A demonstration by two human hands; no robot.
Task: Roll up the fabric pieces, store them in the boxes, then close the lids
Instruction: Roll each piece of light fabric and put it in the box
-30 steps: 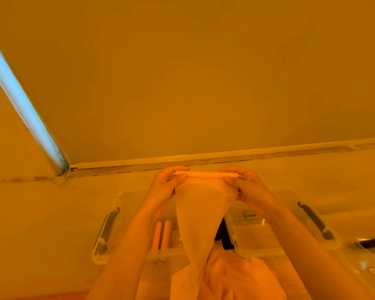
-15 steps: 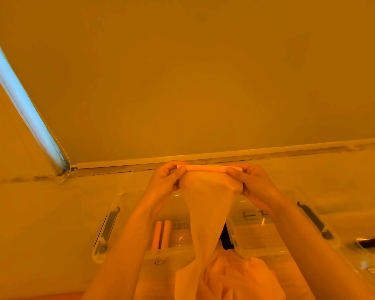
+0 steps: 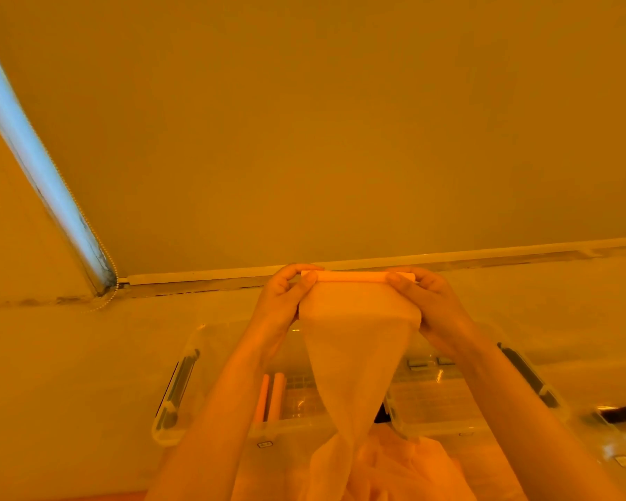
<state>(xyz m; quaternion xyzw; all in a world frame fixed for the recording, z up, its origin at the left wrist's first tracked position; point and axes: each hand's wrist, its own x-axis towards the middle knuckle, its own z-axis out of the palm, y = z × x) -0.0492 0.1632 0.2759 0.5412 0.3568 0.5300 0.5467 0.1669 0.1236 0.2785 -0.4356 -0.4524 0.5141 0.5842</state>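
In the left box (image 3: 232, 385) two finished rolls (image 3: 272, 395) lay side by side, so part of the job was done. Above it, the left hand (image 3: 286, 298) pinched one end of a roll (image 3: 358, 276) held in the air; its loose fabric (image 3: 355, 363) hung down to a heap (image 3: 394, 468) of unrolled cloth. The right hand (image 3: 427, 301) pinched the other end. The right box (image 3: 485, 399) looked empty, though glare hid some of it. Both boxes stood open; rolling, storing and closing the lids remained.

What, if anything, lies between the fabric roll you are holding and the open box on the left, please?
Nothing visible blocks it. The roll is held above the left box, which is open and holds two rolls; only the fabric's own unrolled tail hangs between.
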